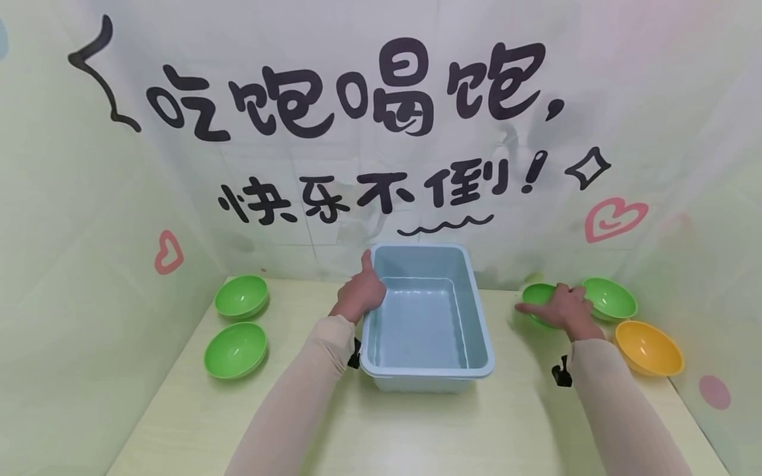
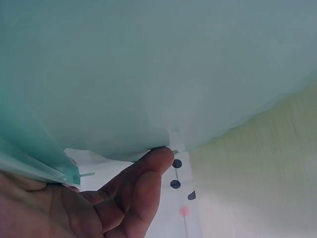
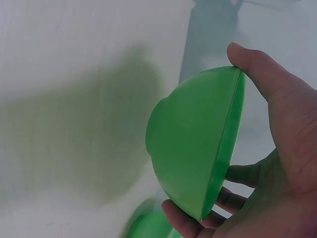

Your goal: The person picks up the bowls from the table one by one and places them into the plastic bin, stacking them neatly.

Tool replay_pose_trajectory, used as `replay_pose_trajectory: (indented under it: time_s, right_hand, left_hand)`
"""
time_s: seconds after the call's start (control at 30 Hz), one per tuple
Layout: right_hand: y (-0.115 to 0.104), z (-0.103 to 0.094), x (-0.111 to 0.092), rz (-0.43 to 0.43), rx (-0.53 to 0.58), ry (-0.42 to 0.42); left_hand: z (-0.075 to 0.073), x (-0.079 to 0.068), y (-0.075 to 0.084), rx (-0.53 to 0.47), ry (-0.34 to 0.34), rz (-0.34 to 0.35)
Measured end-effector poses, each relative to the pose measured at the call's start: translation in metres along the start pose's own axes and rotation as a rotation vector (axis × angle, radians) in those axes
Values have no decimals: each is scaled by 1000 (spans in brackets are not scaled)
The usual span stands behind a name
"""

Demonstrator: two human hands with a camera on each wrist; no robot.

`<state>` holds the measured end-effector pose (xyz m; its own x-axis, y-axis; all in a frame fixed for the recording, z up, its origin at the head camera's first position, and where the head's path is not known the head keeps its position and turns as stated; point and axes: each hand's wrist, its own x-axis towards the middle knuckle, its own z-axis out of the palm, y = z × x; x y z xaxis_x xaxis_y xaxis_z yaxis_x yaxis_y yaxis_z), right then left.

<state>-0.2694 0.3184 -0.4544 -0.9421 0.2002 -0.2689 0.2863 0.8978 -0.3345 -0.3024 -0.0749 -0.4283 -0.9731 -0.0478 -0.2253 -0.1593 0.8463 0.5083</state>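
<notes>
My left hand grips the left rim of a light blue plastic tub standing mid-table. In the left wrist view, its fingers reach under the rim along the tub's outer wall. On the right, my right hand holds a green bowl by the edge, thumb on one side of the rim and fingers on the opposite side. A shadow falls on the table beside this bowl in the right wrist view. Close behind the hand sits another green bowl, with a yellow bowl in front of it.
Two green bowls rest one before the other at the table's left side. A printed white curtain hangs along the back, and pale side sheets bound the table left and right. The tub holds nothing.
</notes>
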Motion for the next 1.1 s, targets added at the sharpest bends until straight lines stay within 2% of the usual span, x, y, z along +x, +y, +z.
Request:
replay_pose_trajectory:
  time_s: [0.43,0.63,0.93,1.1]
  right_hand:
    - [-28,-21,-5,-85,-2,101]
    - [-47,-34,-13,-136,21,145]
    - [-80,-46,-28,-222,39,151]
    - [-100,-51,-35,-270,33,181]
  left_hand:
    - [0,0,-1,44,5,6]
    - [0,-1,-1,53,31,36]
    - [1,-3,-2,6,73,83]
    - [2,-5,-3,-4,102,81]
